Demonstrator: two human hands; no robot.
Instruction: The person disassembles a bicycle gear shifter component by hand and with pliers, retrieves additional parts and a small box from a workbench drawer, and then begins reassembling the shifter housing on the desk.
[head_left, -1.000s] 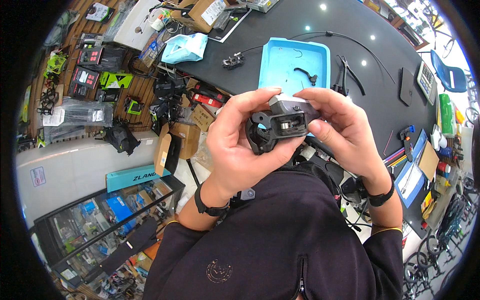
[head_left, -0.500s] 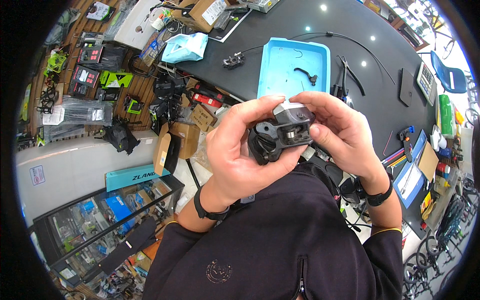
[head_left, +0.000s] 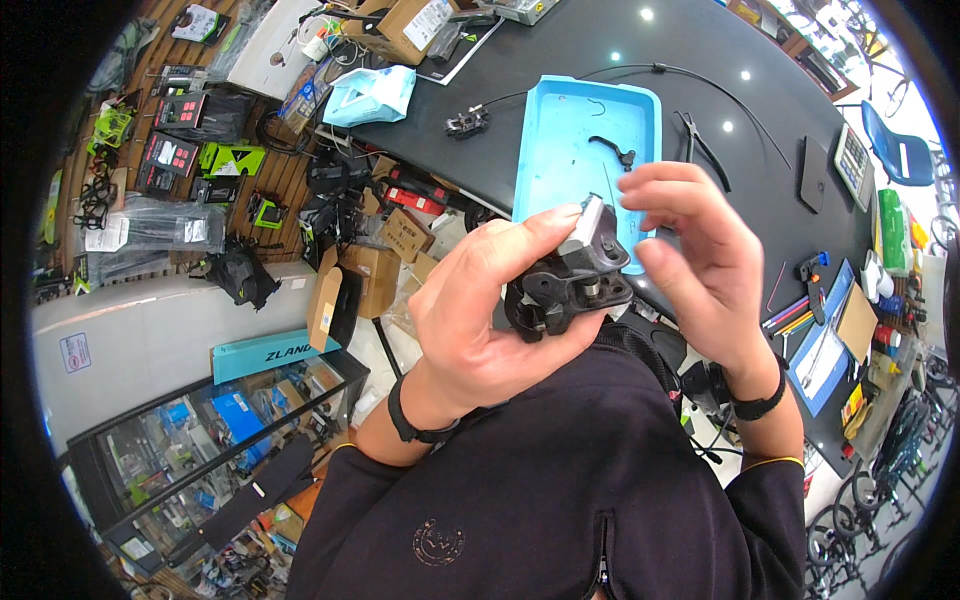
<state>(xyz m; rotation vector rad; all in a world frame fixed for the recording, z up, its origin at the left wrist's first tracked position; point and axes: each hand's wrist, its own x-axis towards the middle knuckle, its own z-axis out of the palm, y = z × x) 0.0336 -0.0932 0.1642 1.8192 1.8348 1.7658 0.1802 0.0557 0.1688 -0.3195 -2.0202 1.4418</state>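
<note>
My left hand point(head_left: 470, 320) grips a black and grey bicycle derailleur point(head_left: 590, 262), its thumb below and its forefinger along the silver-grey top. Pivot pins show on the derailleur's right side; part of its body is hidden in my palm. To the right of it, my right hand point(head_left: 705, 260) is open, fingers bent and apart, with nothing visible in them. Beyond both hands lies a light blue tray point(head_left: 526, 140). Inside the tray are a small black lever-like part point(head_left: 614, 152) and a thin curved wire point(head_left: 597, 105).
Black-handled pliers point(head_left: 705, 150) lie right of the tray on the dark table point(head_left: 560, 45). A black cable point(head_left: 735, 95) runs behind the tray to a small mechanism point(head_left: 467, 123). A calculator point(head_left: 853, 165) and blue clipboard point(head_left: 820, 350) are right; a glass display case point(head_left: 210, 440) is lower left.
My right hand has let go of the derailleur and drawn away to the right, its fingers spreading. The derailleur has tilted in my left hand.
</note>
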